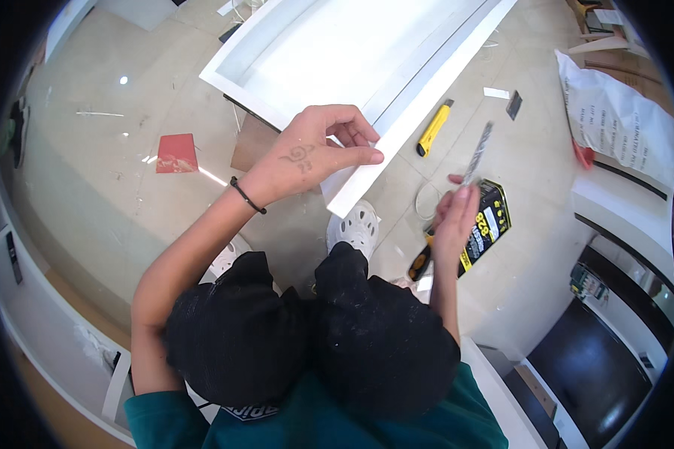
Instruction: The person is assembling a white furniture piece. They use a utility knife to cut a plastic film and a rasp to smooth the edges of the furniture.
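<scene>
My left hand (314, 150) pinches the near corner of a large white shallow frame-sided panel (427, 82), thumb on its outer edge and fingers curled over the rim. In my right hand (455, 217) is a tool with a long narrow grey metal blade (479, 152), pointing up and away, its surface marked and slightly blurred. A black and orange handle (421, 262) shows below the hand, in line with the blade. The blade is apart from the panel. Behind the right hand a black and yellow tin (494, 217) is partly covered.
A yellow snap-off knife (434, 129) lies on the tiled floor (97, 187) right of the panel. Farther right is a white printed sack (614, 120). A red square piece (177, 153) lies at left. My white clog (354, 228) stands under the panel's corner.
</scene>
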`<state>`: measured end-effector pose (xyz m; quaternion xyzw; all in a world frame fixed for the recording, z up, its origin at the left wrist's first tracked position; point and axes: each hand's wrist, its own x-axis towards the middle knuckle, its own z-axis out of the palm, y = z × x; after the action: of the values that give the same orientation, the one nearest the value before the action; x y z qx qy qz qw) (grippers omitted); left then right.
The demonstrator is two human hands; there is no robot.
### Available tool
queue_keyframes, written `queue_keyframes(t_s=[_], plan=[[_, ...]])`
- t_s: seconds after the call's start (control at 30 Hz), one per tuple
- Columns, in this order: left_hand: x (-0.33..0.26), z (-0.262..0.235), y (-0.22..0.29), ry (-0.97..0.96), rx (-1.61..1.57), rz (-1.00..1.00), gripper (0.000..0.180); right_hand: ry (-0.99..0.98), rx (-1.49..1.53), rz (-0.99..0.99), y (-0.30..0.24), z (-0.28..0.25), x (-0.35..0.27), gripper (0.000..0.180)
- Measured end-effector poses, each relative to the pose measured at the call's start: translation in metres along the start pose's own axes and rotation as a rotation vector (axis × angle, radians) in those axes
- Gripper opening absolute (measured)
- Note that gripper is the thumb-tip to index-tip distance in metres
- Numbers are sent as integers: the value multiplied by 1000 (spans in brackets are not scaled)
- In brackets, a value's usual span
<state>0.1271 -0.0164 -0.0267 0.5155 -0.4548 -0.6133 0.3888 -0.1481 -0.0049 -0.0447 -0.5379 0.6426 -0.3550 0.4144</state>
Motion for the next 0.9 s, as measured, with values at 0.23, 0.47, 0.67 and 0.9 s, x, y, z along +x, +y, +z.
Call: queue_keyframes(t_s=[0.23, 0.47, 0.67, 0.9], plan=[[11, 3, 28, -3, 149, -176, 26, 23, 498, 448, 69, 35, -24, 22], [3, 8, 29, -40, -109, -308, 28, -91, 583, 531, 99, 51, -30, 23], [-4, 5, 47, 8, 38, -254, 21, -215, 605, 480, 96, 55, -26, 23], [10, -8, 34, -114, 77, -198, 17, -133, 399, 219, 15, 31, 21, 27]])
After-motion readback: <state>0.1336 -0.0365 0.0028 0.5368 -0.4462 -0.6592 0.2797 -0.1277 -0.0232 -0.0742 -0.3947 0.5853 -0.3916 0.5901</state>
